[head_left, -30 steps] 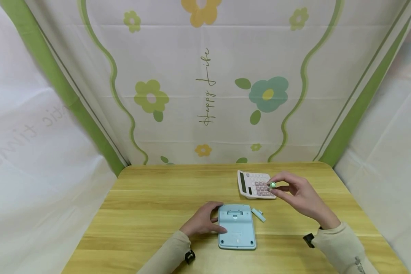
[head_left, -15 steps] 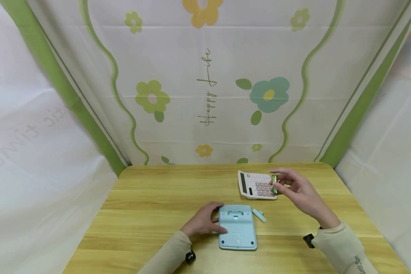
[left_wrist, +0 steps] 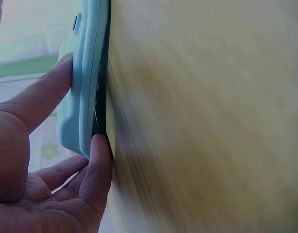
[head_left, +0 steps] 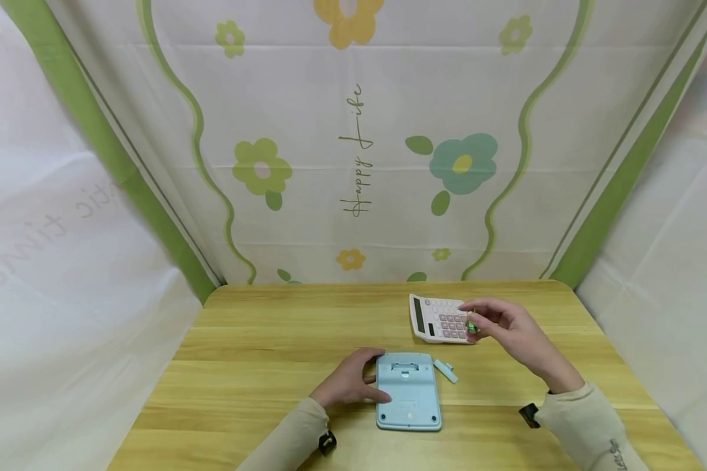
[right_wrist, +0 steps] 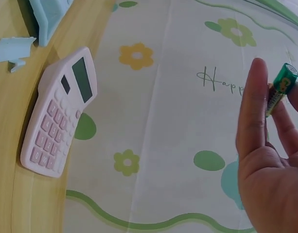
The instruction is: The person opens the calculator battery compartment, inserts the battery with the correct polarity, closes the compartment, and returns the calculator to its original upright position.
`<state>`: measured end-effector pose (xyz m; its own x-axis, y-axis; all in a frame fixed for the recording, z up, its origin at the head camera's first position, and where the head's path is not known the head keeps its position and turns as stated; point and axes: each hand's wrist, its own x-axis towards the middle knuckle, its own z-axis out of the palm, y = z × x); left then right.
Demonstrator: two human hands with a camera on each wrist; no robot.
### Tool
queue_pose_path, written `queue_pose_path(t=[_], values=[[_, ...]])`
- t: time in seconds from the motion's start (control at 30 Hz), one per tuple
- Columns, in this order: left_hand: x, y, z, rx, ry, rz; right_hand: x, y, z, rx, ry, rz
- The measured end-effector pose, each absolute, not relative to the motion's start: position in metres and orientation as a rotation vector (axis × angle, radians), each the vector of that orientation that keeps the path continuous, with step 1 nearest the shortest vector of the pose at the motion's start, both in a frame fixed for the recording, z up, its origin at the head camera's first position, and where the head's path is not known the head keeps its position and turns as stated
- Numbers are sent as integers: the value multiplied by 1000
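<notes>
A light blue calculator (head_left: 409, 399) lies face down on the table, its battery compartment (head_left: 404, 367) uncovered at the far end. My left hand (head_left: 350, 379) grips its left edge, thumb on the back and fingers at the far corner; in the left wrist view a fingertip reaches under the calculator's edge. My right hand (head_left: 515, 333) is raised to the right, pinching a small green battery (right_wrist: 283, 87) between thumb and fingers. Just right of the blue calculator lies its small blue battery cover (head_left: 446, 371).
Behind the right hand's fingertips a pink and white calculator (head_left: 430, 317) lies face up, partly overlapped by the hand in the head view. The wooden table (head_left: 259, 366) ends at a flower-printed cloth (head_left: 306, 216) at the back, with more cloth at both sides.
The battery has turned in my right hand's fingers, from end-on to upright to a tilted pose. My left hand and the blue calculator have stayed in place.
</notes>
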<state>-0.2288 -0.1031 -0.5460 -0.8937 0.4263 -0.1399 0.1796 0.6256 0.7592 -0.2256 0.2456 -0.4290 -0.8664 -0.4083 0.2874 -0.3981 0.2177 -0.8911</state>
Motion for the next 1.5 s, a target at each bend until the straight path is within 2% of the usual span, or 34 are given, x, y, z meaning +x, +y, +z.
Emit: queue_pose_path(t=[0.73,1.1,1.5], values=[[-231,-105,-550,507,2548,1128,-232,243,-430,-410,2408,-1605],[-231,-103,-550,511,2532,1152,-230,245,-435,-514,2491,-1658],[-228,-103,-546,509,2514,1178,-230,240,-440,-655,2754,-1498]])
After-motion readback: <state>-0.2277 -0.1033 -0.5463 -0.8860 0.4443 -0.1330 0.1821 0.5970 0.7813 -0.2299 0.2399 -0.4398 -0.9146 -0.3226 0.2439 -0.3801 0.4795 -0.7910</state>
